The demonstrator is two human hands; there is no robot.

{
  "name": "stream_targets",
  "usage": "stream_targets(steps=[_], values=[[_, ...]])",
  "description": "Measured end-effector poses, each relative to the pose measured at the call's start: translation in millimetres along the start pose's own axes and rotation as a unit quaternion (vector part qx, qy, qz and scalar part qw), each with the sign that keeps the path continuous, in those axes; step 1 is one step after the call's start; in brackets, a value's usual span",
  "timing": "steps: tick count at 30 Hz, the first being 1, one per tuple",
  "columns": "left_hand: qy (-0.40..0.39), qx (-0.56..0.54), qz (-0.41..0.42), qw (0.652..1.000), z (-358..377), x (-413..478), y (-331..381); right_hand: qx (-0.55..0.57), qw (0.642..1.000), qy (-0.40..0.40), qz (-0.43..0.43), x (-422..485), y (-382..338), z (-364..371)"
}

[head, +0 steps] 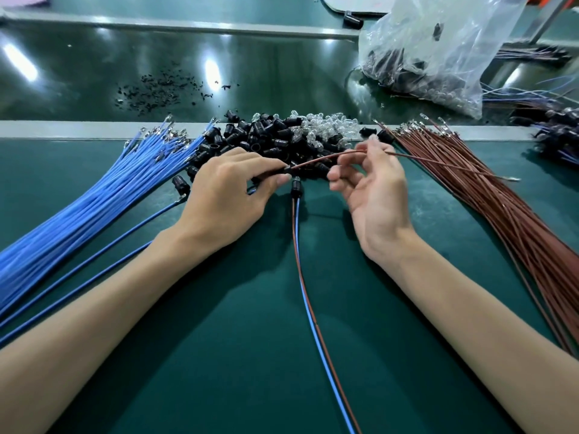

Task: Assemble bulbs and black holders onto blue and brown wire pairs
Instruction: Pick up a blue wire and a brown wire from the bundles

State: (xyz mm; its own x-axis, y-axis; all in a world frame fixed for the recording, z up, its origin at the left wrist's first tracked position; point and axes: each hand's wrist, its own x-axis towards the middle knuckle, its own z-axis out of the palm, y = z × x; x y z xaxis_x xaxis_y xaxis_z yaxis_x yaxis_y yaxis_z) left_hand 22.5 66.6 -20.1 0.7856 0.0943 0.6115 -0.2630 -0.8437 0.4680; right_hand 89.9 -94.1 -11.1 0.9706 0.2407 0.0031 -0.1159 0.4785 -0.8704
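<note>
Brown wire [316, 161] spans the gap between both grips. One end goes into a black holder [286, 171] pinched at the fingertips of the left grip [225, 191]. The strand runs rightward through the right grip [372, 195], whose thumb and forefinger appear closed lightly on it while the other fingers curl loosely. Beyond the right grip the wire crosses over the brown bundle [501, 208], which fans out on the green worktop [250, 355] to that grip's right, and ends in a metal terminal [513, 179].

Just below the left grip's fingertips, between the two grips, a second holder [296, 187] lies on the worktop. A blue-and-brown pair [308, 308] trails from it toward the person. Left of the left grip spreads the blue bundle [94, 198], and two loose blue wires [94, 261] pass under that forearm.

Directly beyond both grips is a heap of black holders [266, 140], with clear bulbs [326, 126] on its far right side. Farther beyond the right grip stands a clear plastic bag [438, 51]. Beyond the left grip, black scraps [163, 89] dot the glossy dark surface.
</note>
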Motion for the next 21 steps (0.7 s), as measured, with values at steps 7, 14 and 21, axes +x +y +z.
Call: stream_targets(steps=[7,14,21], values=[[0.011,0.102,0.075,0.992,3.9,-5.6,4.6,-0.196,0.976,-0.075,-0.056,-6.6,4.3,-0.7],[0.014,0.093,0.069,0.993,3.0,-5.0,5.7,-0.097,0.994,-0.004,-0.040,-0.9,0.0,-1.3],[0.008,0.079,0.059,0.995,0.8,-5.2,6.6,-0.025,1.000,-0.004,-0.017,-0.1,-0.8,-2.5]])
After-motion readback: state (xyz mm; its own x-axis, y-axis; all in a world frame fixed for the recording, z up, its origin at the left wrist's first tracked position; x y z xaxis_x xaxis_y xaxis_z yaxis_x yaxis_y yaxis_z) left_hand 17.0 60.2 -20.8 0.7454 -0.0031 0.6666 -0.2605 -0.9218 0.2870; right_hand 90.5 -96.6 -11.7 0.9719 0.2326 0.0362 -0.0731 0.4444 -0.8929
